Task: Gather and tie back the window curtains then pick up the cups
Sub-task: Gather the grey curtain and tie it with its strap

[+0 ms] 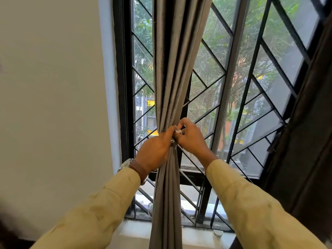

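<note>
A grey curtain (pixel 172 60) hangs in front of the window, gathered into a narrow bunch at mid height. My left hand (pixel 154 150) is closed around the bunch from the left. My right hand (pixel 190 137) pinches a pale strip of tie (pixel 177 131) at the front of the bunch, touching the left hand. Below the hands the curtain (pixel 167 203) falls in tight folds to the sill. A second, dark curtain (pixel 305 141) hangs along the right edge. No cup is clearly visible; a small round object (pixel 218 233) sits on the sill at the right.
The window has a black frame (pixel 124 87) and diagonal metal grille bars (pixel 213 56) right behind the curtain. A cream wall (pixel 53 87) fills the left. A white sill (pixel 194 236) runs along the bottom of the window.
</note>
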A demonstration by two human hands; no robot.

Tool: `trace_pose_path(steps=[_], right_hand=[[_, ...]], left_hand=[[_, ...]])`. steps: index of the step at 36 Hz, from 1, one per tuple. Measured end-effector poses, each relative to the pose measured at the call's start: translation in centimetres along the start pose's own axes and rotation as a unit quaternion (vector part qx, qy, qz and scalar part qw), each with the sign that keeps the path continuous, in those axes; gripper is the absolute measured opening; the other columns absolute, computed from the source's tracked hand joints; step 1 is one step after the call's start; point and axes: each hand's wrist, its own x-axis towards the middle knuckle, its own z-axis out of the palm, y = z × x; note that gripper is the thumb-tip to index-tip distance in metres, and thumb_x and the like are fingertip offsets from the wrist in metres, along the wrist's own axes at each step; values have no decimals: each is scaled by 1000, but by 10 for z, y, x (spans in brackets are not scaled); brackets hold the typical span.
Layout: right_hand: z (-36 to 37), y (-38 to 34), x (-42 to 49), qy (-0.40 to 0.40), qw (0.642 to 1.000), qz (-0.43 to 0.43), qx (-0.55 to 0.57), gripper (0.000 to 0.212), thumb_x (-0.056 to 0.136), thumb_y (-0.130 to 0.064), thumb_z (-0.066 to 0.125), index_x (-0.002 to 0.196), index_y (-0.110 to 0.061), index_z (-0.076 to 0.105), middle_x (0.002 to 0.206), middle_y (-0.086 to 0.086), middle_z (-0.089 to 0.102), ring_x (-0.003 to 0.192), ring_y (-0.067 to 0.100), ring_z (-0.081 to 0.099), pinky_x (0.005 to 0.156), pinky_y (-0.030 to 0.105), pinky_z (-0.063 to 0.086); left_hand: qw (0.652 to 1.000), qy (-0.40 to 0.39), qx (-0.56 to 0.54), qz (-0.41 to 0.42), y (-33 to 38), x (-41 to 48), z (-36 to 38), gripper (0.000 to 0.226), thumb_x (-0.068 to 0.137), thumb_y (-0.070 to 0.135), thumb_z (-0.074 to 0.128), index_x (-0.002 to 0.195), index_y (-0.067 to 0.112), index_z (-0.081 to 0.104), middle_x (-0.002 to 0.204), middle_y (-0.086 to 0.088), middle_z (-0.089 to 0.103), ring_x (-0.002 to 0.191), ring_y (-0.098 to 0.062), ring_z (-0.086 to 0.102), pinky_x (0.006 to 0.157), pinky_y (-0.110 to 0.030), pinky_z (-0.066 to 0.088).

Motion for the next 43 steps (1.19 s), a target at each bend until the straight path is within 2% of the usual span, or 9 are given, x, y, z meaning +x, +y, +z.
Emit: trace_pose_path(steps=[5, 12, 16, 20, 25, 28, 33, 38, 43], right_hand=[[0, 5, 1, 9, 1000, 8, -10, 12, 82, -17, 72, 80, -20, 61, 61, 12, 68, 55, 30, 65, 58, 48, 57], [-1, 3, 1, -8, 999, 9, -44, 4, 84, -19, 76, 81, -19, 74, 59, 4, 68, 49, 10, 61, 55, 33, 54], [-6, 0, -1, -38, 999, 7, -20, 8, 88, -17, 72, 86, -14, 80, 47, -13, 61, 40, 0, 53, 46, 13, 40], [-6, 1, -1, -60, 998, 8, -25, 13, 91, -12, 67, 92, -13, 80, 51, -8, 61, 37, 2, 50, 44, 16, 42], [4, 11, -3, 12, 999, -13, -48, 9, 88, -20, 69, 80, -22, 66, 70, 2, 69, 63, 17, 67, 58, 30, 56], [8, 15, -6, 23, 998, -29, -58, 8, 84, -22, 67, 80, -25, 73, 73, -6, 72, 69, 13, 68, 69, 40, 58], [8, 14, -14, -29, 997, -58, -45, 26, 87, -11, 59, 101, -20, 79, 89, -5, 73, 80, 9, 63, 76, 31, 52], [9, 17, -13, -84, 992, -64, -64, 24, 83, -14, 65, 105, -18, 76, 85, -9, 52, 75, 0, 49, 66, 16, 33], [6, 15, -6, -106, 988, -36, -103, 22, 82, -15, 71, 104, -19, 72, 89, -6, 45, 80, 6, 45, 65, 19, 32]], left_hand=[[1000, -2, 16, 8, -1, 0, 0, 49, 95, 30, 52, 139, 15, 34, 100, -10, 67, 69, -23, 64, 59, -42, 56], [999, -14, 43, 6, -3, 2, 0, 40, 96, 28, 53, 130, 11, 45, 91, -10, 67, 62, -25, 62, 51, -41, 55], [998, -12, 61, 14, -5, 2, -2, 36, 93, 28, 56, 123, 8, 51, 83, -9, 66, 55, -25, 59, 47, -39, 54], [997, -11, 70, 23, -10, 3, 0, 30, 93, 28, 58, 115, 9, 53, 83, -8, 67, 52, -22, 58, 45, -32, 50], [998, -10, 49, 30, -13, 1, 5, 50, 95, 31, 55, 138, 15, 34, 93, -9, 65, 58, -21, 60, 49, -37, 53], [999, -12, 31, 28, -9, 1, 2, 36, 96, 29, 50, 129, 23, 35, 90, -6, 63, 59, -21, 59, 48, -37, 51], [998, -24, 51, 22, -15, 4, 2, 26, 97, 31, 50, 119, 17, 52, 93, -5, 64, 62, -23, 61, 49, -35, 48], [996, -32, 82, 14, -17, 6, 6, 21, 95, 29, 55, 108, 13, 56, 93, -7, 66, 62, -26, 62, 47, -29, 38], [989, -100, 103, -24, -8, 22, 0, 31, 92, 35, 54, 114, 13, 55, 101, -8, 66, 81, -31, 66, 68, -41, 55]])
